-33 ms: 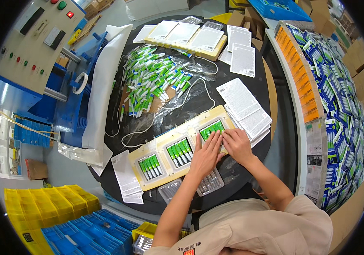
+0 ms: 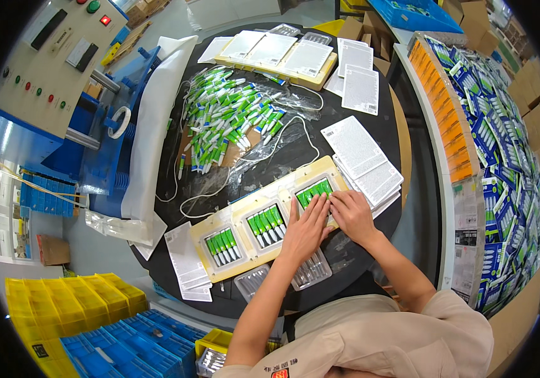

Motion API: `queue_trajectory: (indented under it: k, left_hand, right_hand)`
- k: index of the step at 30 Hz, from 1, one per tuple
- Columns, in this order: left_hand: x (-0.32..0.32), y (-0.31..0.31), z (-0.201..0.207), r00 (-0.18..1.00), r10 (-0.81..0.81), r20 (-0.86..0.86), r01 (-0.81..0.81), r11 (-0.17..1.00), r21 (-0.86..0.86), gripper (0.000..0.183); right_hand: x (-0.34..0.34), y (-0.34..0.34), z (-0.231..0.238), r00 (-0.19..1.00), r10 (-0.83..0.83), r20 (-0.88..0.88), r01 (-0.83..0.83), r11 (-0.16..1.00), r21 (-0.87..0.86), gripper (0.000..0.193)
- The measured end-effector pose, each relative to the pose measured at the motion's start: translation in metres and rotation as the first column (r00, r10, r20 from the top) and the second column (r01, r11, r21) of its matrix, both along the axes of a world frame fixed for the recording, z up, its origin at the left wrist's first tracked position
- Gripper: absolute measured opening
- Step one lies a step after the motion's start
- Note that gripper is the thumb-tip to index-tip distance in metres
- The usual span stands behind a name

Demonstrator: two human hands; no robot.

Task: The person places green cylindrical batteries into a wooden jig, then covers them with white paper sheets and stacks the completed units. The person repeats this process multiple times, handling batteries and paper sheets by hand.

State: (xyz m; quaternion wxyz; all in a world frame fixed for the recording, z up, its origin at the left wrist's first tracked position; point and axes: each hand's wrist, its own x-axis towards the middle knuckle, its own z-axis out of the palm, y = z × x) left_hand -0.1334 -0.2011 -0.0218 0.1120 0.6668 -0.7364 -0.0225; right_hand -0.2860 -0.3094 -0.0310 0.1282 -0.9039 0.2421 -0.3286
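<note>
A long cream tray (image 2: 267,255) with three framed pockets lies slanted across the near part of a round black table. Slim green-and-white tubes (image 2: 267,225) stand side by side in each pocket. My left hand (image 2: 306,232) lies over the right-hand pocket, fingers stretched and touching the tubes (image 2: 312,191) there. Beside it, my right hand (image 2: 353,215) rests on that pocket's right side with its fingers extended and bent slightly down. The hands nearly meet at the fingertips and hide the lower part of this pocket.
A heap of loose tubes (image 2: 229,116) covers the table's far left. Printed white cards (image 2: 361,151) are stacked at the right; more cards (image 2: 188,261) lie left of the tray. Clear plastic blisters (image 2: 312,271) sit in front. A second cream tray (image 2: 314,80) carries cards. Blue crates (image 2: 125,349) stand lower left.
</note>
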Motion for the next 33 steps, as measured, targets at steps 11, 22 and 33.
queue_trajectory:
  k: [11,22,33]
  left_hand:
    - [0.020,0.023,0.014,0.996,0.049,-0.073,-0.051,0.998,-0.025,0.067]
    - [0.178,0.277,0.037,0.593,0.805,0.019,-0.802,0.587,0.113,0.065]
    - [0.010,0.080,0.034,0.996,0.069,-0.064,-0.075,0.993,-0.093,0.065]
  right_hand:
    - [-0.033,-0.127,0.027,0.821,-0.095,-0.563,-0.076,0.959,-0.272,0.056]
    - [-0.029,-0.130,0.061,0.958,0.033,-0.286,-0.108,0.962,-0.251,0.039]
    - [-0.019,-0.049,0.087,0.993,-0.078,0.083,0.085,0.993,-0.081,0.045]
